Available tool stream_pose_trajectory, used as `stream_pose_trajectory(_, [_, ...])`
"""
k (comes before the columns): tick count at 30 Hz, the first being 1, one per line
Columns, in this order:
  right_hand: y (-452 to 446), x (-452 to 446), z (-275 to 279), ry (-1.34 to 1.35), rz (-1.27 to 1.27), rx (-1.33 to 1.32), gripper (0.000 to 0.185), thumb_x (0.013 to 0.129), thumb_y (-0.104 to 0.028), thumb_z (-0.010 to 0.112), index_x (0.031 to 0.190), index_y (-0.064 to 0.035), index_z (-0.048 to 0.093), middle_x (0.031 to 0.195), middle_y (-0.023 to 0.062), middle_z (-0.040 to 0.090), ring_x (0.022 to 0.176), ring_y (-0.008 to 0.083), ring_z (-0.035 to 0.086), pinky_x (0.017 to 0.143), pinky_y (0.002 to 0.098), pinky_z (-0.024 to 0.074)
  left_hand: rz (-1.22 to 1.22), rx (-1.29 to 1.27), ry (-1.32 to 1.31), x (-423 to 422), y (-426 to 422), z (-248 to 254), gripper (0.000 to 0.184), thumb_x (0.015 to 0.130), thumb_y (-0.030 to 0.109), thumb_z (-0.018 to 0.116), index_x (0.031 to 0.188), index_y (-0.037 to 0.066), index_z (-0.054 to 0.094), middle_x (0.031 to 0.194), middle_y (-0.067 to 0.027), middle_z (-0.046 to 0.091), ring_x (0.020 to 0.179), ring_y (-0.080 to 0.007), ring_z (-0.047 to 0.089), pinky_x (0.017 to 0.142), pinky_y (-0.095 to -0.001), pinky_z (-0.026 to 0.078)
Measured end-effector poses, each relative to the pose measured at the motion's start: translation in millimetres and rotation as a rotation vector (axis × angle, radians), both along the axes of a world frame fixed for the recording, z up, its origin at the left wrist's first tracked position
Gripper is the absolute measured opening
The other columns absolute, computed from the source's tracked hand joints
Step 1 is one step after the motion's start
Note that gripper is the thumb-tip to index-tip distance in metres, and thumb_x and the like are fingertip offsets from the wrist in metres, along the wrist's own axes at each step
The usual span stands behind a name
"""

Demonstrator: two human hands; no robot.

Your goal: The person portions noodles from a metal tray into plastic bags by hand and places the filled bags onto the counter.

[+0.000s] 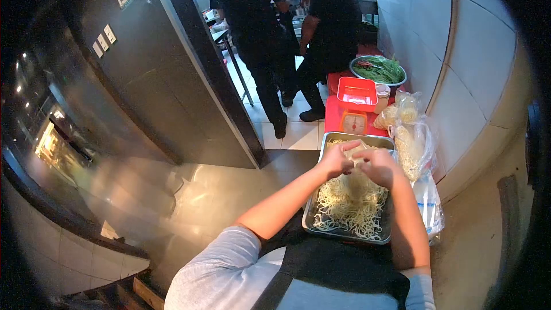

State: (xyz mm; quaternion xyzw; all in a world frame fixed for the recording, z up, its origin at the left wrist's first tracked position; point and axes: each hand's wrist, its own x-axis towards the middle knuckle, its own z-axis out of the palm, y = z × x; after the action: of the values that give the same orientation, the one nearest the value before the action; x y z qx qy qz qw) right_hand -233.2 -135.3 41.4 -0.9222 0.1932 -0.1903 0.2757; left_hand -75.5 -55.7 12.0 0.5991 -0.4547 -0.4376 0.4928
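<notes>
A metal tray (pixel 308 218) in front of me holds a heap of pale yellow noodles (pixel 353 206). Over the noodles, near the tray's far half, hangs what looks like a thin clear plastic bag (pixel 360 181), partly blurred. My left hand (pixel 336 162) is closed at one side of the bag's top, its index finger stretched toward the other hand. From the right, my right hand (pixel 379 166) pinches the bag with bent fingers. The fingertips of both hands nearly meet. The exact grip on the film is partly hidden.
Behind the tray stand an orange scale (pixel 354 122) with a red basket (pixel 357 93), a lidded jar (pixel 383 96) and a bowl of green leaves (pixel 379 70). Bagged noodles (pixel 408 149) lie along the right wall. Two people in black (pixel 252 17) stand in the doorway beyond.
</notes>
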Motion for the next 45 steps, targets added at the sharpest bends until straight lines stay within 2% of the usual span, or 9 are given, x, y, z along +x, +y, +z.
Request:
stream_pose_trajectory(7, [28,-18,-46,-0.331,-0.345,0.031,0.069,0.069,-0.022,0.078,0.129,-0.0083,0.048,0.121,0.0169,0.057,0.113,0.0352,0.053,0.096,0.043,0.0411,0.091,-0.049,-0.117,5,-2,-2,0.054,0.067,-0.004,0.053,0.119,0.008,0.061,0.066,-0.0061,0.061,0.053,-0.0116,0.058,0.054,-0.0275,0.049])
stream_pose_trajectory(12, [11,-28,-71,-0.049,-0.408,0.099,0.039,0.068,-0.011,0.074,0.105,-0.0026,0.064,0.093,0.018,0.066,0.091,0.0281,0.065,0.081,0.0387,0.0497,-0.119,-0.303,-0.985,28,-20,-28,0.04,0.064,0.006,0.057,0.103,0.006,0.066,0.094,-0.0156,0.066,0.094,-0.0273,0.063,0.082,-0.0325,0.048])
stream_pose_trajectory(15, [-3,-28,-27,0.005,-0.418,0.346,0.02,0.069,-0.007,0.069,0.088,-0.0014,0.068,0.076,0.0138,0.067,0.073,0.0193,0.066,0.066,0.0332,0.051,-0.014,-0.626,-1.141,44,-28,-50,0.038,0.067,-0.001,0.054,0.102,0.006,0.067,0.086,-0.0083,0.065,0.065,-0.0166,0.066,0.057,-0.031,0.051])
stream_pose_trajectory(18, [-11,-14,5,-0.175,-0.284,0.372,0.016,0.071,-0.006,0.066,0.086,-0.0023,0.067,0.073,0.0085,0.065,0.067,0.0098,0.062,0.06,0.0265,0.0489,-0.166,0.149,-0.329,19,-1,24,0.038,0.069,-0.003,0.054,0.104,0.006,0.066,0.076,-0.0056,0.064,0.065,-0.0143,0.065,0.055,-0.0302,0.051])
stream_pose_trajectory(26, [0,14,66,-0.458,-0.057,0.329,0.025,0.076,-0.006,0.065,0.101,-0.0005,0.065,0.085,0.0039,0.064,0.076,0.0106,0.061,0.066,0.0253,0.0501,-0.091,0.014,0.135,31,-21,4,0.052,0.07,-0.011,0.054,0.12,0.003,0.06,0.086,-0.0053,0.065,0.054,-0.009,0.055,0.048,-0.023,0.046])
stream_pose_trajectory(31, [-5,-1,6,-0.093,-0.096,0.0,0.03,0.075,-0.005,0.066,0.105,-0.0037,0.065,0.092,0.0071,0.067,0.078,0.0158,0.063,0.07,0.0269,0.0505,0.024,-0.039,0.089,40,-19,0,0.044,0.071,-0.004,0.057,0.114,0.004,0.065,0.075,-0.0104,0.066,0.05,-0.0153,0.06,0.051,-0.0268,0.052])
stream_pose_trajectory(35, [-8,-6,-3,0.198,-0.142,-0.036,0.035,0.073,-0.006,0.067,0.108,-0.0059,0.064,0.102,0.0109,0.067,0.078,0.0214,0.064,0.074,0.0299,0.0507,0.18,-0.107,-0.831,47,-10,16,0.021,0.073,0.003,0.06,0.09,0.004,0.073,0.065,-0.0051,0.067,0.053,-0.0087,0.061,0.054,-0.0235,0.05])
stream_pose_trajectory(39, [14,-6,42,-0.257,-0.197,-0.052,0.04,0.071,-0.008,0.068,0.111,-0.0078,0.064,0.105,0.0133,0.066,0.081,0.0255,0.065,0.078,0.0341,0.0506,0.049,-0.095,-0.62,44,-8,18,0.027,0.073,0.001,0.061,0.098,0.002,0.07,0.069,-0.0052,0.066,0.051,-0.0098,0.059,0.05,-0.0237,0.048])
stream_pose_trajectory(45, [22,-9,16,0.276,-0.149,-0.17,0.025,0.074,-0.023,0.069,0.096,-0.0108,0.066,0.09,0.0145,0.067,0.087,0.0317,0.064,0.077,0.0416,0.0499,0.007,-0.063,-0.464,42,-11,22,0.031,0.077,0.011,0.072,0.106,0.002,0.066,0.077,-0.0027,0.062,0.057,-0.0071,0.057,0.049,-0.0229,0.045])
